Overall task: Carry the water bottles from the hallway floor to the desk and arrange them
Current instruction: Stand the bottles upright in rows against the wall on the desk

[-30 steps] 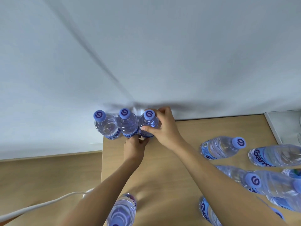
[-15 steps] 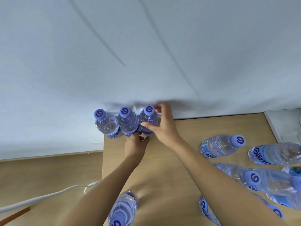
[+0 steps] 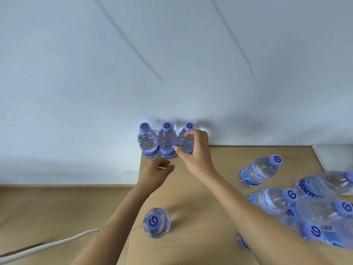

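Observation:
Three clear water bottles with blue caps stand in a row against the wall at the desk's far left corner: the left bottle (image 3: 147,141), the middle bottle (image 3: 167,142) and the right bottle (image 3: 186,142). My right hand (image 3: 196,150) grips the right bottle, fingers and thumb curled round its body. My left hand (image 3: 157,170) hovers just in front of the row with fingers loosely curled, holding nothing. One more bottle (image 3: 156,222) stands upright near me between my arms. Several bottles (image 3: 257,171) stand in a loose group at the right of the wooden desk (image 3: 210,188).
A white wall runs behind the desk. A white cable (image 3: 47,247) crosses the wooden floor at the lower left. A pale tray or board (image 3: 334,155) lies at the desk's far right corner. The desk's left edge drops to the floor beside the bottle row.
My left hand has pulled back from the bottles' bases and now hovers free. My right hand stays on the right bottle. The camera view has tilted, showing the bottles more from the side.

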Demonstrator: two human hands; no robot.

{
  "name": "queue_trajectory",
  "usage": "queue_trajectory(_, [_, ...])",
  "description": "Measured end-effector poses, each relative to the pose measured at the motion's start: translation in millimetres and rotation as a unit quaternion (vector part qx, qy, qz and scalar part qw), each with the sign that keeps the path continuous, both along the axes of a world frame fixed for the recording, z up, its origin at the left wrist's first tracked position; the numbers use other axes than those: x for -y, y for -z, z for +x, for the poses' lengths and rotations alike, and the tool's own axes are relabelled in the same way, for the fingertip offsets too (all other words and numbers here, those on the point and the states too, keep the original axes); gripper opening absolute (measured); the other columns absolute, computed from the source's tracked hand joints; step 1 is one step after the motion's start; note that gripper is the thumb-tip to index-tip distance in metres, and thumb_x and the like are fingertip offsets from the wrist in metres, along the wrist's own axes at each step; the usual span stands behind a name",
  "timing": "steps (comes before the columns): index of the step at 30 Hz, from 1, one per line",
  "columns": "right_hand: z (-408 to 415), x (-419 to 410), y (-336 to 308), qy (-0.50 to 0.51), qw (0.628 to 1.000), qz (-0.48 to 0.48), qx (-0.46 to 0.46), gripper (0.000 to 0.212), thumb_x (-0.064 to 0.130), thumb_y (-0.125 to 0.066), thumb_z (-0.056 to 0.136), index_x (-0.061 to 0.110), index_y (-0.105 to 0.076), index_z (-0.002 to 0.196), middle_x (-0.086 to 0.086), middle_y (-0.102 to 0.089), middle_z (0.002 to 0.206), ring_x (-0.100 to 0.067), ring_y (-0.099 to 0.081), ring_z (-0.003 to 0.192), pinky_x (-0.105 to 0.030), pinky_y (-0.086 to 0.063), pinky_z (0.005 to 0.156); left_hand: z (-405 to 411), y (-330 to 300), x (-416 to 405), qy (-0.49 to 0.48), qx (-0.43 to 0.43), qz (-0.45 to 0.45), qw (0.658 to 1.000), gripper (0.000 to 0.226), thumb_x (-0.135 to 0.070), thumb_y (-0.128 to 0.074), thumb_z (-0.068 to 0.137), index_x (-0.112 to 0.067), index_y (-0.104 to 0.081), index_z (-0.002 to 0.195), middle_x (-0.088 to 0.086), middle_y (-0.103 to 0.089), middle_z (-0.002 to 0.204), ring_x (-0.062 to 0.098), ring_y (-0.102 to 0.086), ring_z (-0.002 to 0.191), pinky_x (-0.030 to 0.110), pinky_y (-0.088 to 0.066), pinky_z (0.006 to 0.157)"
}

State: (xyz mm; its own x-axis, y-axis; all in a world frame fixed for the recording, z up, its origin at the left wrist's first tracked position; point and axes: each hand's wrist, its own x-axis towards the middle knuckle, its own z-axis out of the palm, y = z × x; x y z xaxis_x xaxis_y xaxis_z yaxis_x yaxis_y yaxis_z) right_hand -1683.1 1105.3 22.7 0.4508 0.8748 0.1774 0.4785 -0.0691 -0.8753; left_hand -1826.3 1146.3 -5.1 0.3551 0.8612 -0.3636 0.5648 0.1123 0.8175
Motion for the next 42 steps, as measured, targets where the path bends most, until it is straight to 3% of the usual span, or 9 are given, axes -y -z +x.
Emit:
queue_trajectory(4, [-21.6, 22.6, -11.2, -0.050, 0.999, -0.019, -0.009, 0.040, 0.015, -0.077, 0.083, 0.004, -0.055, 0.114, -0.001, -0.047, 0.114, -0.014, -0.048, 0.111, -0.008, -0.032, 0.090, -24.1, -16.6, 19.4, -0.027, 0.023, 0.014, 0.999, 0.021, -0.025, -0.064, 0.092, -0.010, -0.067, 0.106, -0.001, -0.068, 0.102, 0.005, -0.061, 0.083, 0.005, -0.042, 0.059])
queue_trajectory(10, [-52.2, 60.0, -8.0, -0.213, 0.967, -0.123, -0.071, 0.039, 0.041, -0.073, 0.086, 0.021, -0.059, 0.117, 0.011, -0.055, 0.119, 0.005, -0.049, 0.116, -0.001, -0.031, 0.092, -60.0, -22.4, 41.3, -0.055, 0.041, 0.018, 0.998, 0.014, -0.025, -0.061, 0.093, -0.019, -0.066, 0.105, -0.006, -0.069, 0.097, 0.005, -0.062, 0.086, 0.018, -0.044, 0.065])
queue_trajectory(16, [-75.5, 89.0, 8.3, -0.307, 0.925, -0.214, -0.067, 0.066, 0.055, -0.083, 0.068, 0.033, -0.054, 0.123, 0.020, -0.052, 0.124, 0.015, -0.046, 0.116, -0.002, -0.033, 0.091, -98.6, -17.3, 52.6, -0.144, 0.035, 0.017, 0.989, 0.025, -0.032, -0.062, 0.092, -0.017, -0.065, 0.111, -0.001, -0.068, 0.100, 0.014, -0.062, 0.089, 0.030, -0.051, 0.078])
queue_trajectory(19, [-87.7, 96.0, 17.5, -0.300, 0.926, -0.221, -0.060, 0.066, 0.048, -0.089, 0.062, 0.030, -0.058, 0.118, 0.021, -0.054, 0.116, 0.011, -0.052, 0.108, -0.004, -0.038, 0.088, -113.4, -14.0, 59.3, -0.179, 0.044, 0.004, 0.983, 0.024, -0.030, -0.063, 0.092, -0.015, -0.065, 0.111, 0.003, -0.068, 0.100, 0.022, -0.064, 0.098, 0.039, -0.052, 0.089])
queue_trajectory(23, [-98.0, 103.9, 32.1, -0.258, 0.936, -0.213, -0.110, 0.051, 0.030, -0.092, 0.060, 0.033, -0.061, 0.101, 0.015, -0.063, 0.106, -0.001, -0.061, 0.095, -0.022, -0.051, 0.088, -124.3, -10.8, 69.1, -0.195, 0.052, -0.010, 0.979, 0.025, -0.030, -0.062, 0.092, -0.016, -0.064, 0.113, 0.002, -0.068, 0.102, 0.022, -0.064, 0.101, 0.039, -0.052, 0.090])
queue_trajectory(28, [-107.1, 105.6, 39.6, -0.219, 0.947, -0.176, -0.158, 0.032, 0.009, -0.083, 0.069, 0.013, -0.061, 0.093, 0.012, -0.063, 0.085, -0.006, -0.059, 0.077, -0.025, -0.051, 0.075, -135.7, -8.7, 75.7, -0.219, 0.062, -0.021, 0.974, 0.030, -0.032, -0.062, 0.092, -0.019, -0.060, 0.119, 0.001, -0.067, 0.106, 0.019, -0.063, 0.102, 0.040, -0.052, 0.093])
queue_trajectory(36, [-88.6, 69.8, -8.6, -0.177, 0.945, -0.157, -0.226, 0.018, -0.001, -0.078, 0.074, 0.005, -0.069, 0.089, 0.001, -0.070, 0.087, -0.009, -0.062, 0.080, -0.019, -0.049, 0.072, -136.8, -18.4, 71.0, -0.139, 0.085, -0.031, 0.986, 0.031, -0.041, -0.064, 0.091, -0.025, -0.062, 0.117, -0.006, -0.069, 0.107, 0.011, -0.066, 0.103, 0.041, -0.051, 0.098])
queue_trajectory(39, [-79.6, 49.3, -48.6, -0.204, 0.943, -0.117, -0.237, 0.014, 0.005, -0.079, 0.076, 0.006, -0.070, 0.087, 0.003, -0.070, 0.081, -0.007, -0.065, 0.077, -0.020, -0.051, 0.071, -130.1, -37.8, 66.1, -0.061, 0.150, -0.031, 0.986, 0.048, -0.052, -0.068, 0.082, -0.028, -0.060, 0.123, -0.011, -0.071, 0.111, 0.002, -0.064, 0.107, 0.032, -0.051, 0.098])
queue_trajectory(42, [-69.8, 29.4, -91.3, -0.226, 0.931, -0.106, -0.268, 0.013, 0.018, -0.079, 0.071, 0.014, -0.071, 0.081, -0.001, -0.070, 0.081, -0.012, -0.068, 0.080, -0.028, -0.055, 0.074, -118.7, -60.9, 62.2, 0.042, 0.195, -0.011, 0.980, 0.054, -0.040, -0.079, 0.078, -0.029, -0.057, 0.126, -0.011, -0.068, 0.120, 0.003, -0.060, 0.115, 0.017, -0.050, 0.090])
